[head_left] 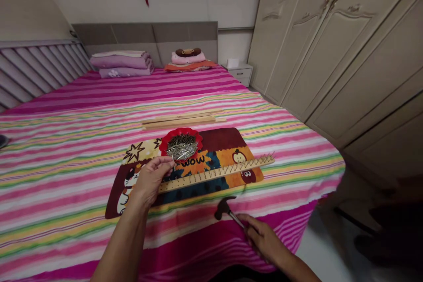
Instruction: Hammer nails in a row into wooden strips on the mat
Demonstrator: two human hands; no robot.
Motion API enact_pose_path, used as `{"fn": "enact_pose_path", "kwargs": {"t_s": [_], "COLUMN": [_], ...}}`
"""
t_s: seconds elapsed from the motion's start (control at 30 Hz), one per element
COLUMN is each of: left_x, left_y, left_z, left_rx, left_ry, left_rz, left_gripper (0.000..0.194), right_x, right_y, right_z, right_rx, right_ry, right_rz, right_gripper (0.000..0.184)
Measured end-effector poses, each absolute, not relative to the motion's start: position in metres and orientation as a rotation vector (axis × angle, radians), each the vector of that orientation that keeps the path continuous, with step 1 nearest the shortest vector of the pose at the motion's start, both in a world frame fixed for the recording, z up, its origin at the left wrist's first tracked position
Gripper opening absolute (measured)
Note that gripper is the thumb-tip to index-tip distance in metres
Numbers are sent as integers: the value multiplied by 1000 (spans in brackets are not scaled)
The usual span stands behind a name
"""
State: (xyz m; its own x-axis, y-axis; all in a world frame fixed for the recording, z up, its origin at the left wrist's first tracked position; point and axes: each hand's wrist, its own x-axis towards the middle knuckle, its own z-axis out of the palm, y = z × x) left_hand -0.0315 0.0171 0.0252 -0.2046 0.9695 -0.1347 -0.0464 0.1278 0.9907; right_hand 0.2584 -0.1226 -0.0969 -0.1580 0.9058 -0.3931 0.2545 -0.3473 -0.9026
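Observation:
My left hand (154,178) pinches a nail (172,158) between thumb and fingers, just below a red scalloped bowl (162,146). Many loose nails (181,146) fill that bowl. A long wooden strip (205,176) lies across a printed mat (214,141), with a row of nails standing along it; its left end runs behind my left hand. My right hand (259,235) is wrapped round the handle of a claw hammer (224,208), held low near the bed's front edge. The hammer head is apart from the strip.
More wooden strips (180,120) lie beyond the mat on the striped bedspread (82,141). Folded bedding (124,62) and a pink pile (188,58) sit by the headboard (132,35). A wardrobe (304,44) and small nightstand (240,72) stand right; a slatted rail (39,68) is left.

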Motion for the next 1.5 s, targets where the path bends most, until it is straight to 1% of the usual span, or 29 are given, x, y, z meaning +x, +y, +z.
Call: {"fn": "enact_pose_path", "kwargs": {"t_s": [0.1,0.2,0.3,0.4,0.6,0.77,0.87,1.0,1.27,1.5], "left_x": [-30,-32,-35,-37,-32,-19,-10,-3,-2,1], "left_y": [-4,-21,-32,-40,-43,-38,-34,-30,-24,-28], "left_z": [21,13,6,-1,-16,-28,-31,-35,-48,-46], "left_rx": [840,736,683,683,810,838,819,888,1043,1196], "left_ry": [1357,1345,1368,1413,1549,1630,1651,1754,1909,1981], "left_rz": [1326,1280,1236,1225,1263,1316,1379,1338,1214,1186], "left_gripper": [40,38,43,44,40,45,40,30,29,21], "right_x": [259,259,258,259,259,259,260,260,260,260], "right_y": [-123,-123,-123,-122,-123,-124,-124,-123,-124,-124], "right_z": [-97,-97,-96,-96,-97,-97,-97,-95,-95,-92], "right_rx": [-1576,-1591,-1591,-1591,-1599,-1598,-1596,-1591,-1573,-1571], "right_ry": [-1330,-1323,-1317,-1315,-1311,-1319,-1330,-1352,-1392,-1426], "right_rz": [1559,1550,1549,1556,1554,1542,1536,1527,1482,1443], "right_gripper": [46,45,43,43,44,44,44,44,42,43]}}
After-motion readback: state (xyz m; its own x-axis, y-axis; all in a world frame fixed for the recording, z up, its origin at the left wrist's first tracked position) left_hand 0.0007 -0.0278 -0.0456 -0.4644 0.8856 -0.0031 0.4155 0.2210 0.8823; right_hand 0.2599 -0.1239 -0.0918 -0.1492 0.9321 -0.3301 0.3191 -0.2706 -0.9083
